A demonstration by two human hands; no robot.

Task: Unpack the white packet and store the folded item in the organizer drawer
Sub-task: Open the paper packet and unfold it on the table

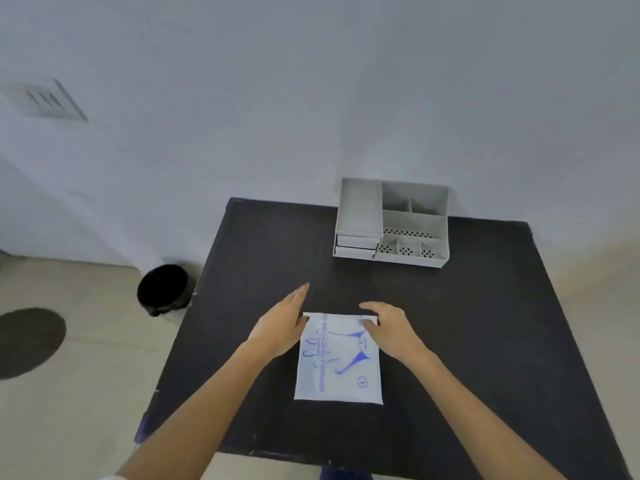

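Observation:
A white packet (337, 365) with blue glove print lies flat on the black table (467, 323), near its front middle. My left hand (282, 322) rests at the packet's far left corner, fingers stretched out and apart, thumb touching the edge. My right hand (388, 327) lies on the packet's far right corner, fingers curved down onto it without gripping it. A grey organizer (391, 223) stands at the table's back against the wall, with two shut drawers (356, 245) stacked at its front left and open compartments on its right.
A black round bin (162, 289) stands on the floor beside the table's left edge. A dark round mat (29, 341) lies on the floor farther left. A white wall rises right behind the table.

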